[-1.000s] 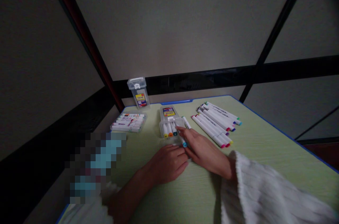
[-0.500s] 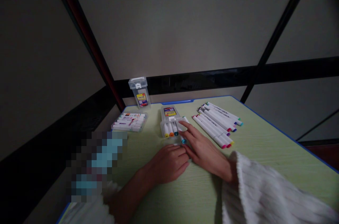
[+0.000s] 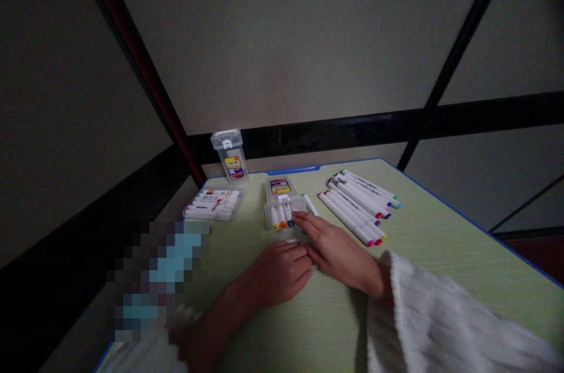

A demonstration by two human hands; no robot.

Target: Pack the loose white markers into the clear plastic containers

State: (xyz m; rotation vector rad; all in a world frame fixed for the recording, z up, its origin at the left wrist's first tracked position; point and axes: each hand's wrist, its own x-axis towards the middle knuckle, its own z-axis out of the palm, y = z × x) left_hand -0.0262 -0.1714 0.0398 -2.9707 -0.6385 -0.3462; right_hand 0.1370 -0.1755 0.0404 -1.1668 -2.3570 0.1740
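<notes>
My right hand [image 3: 337, 252] reaches forward, fingers together, with the fingertips at the open near end of a clear marker case [image 3: 282, 192] lying on the green table [image 3: 440, 255]. Yellow, orange and teal caps show in the case's mouth. The fingers cover a marker and hide nearly all of it. My left hand [image 3: 279, 273] rests curled on the table just behind, its knuckles up and its fingertips touching the right hand; what lies under it is hidden. A white marker with a green cap [image 3: 311, 204] lies beside the case.
A row of several white markers with coloured caps [image 3: 355, 207] lies to the right of the case. At the back left are a flat clear pack of markers [image 3: 214, 204] and an upright clear box [image 3: 229, 154]. Walls with dark beams close in behind the table.
My right hand has slid forward and left toward the case mouth. The blue-capped marker seen under it before is now covered by the fingers. My left hand has stayed put.
</notes>
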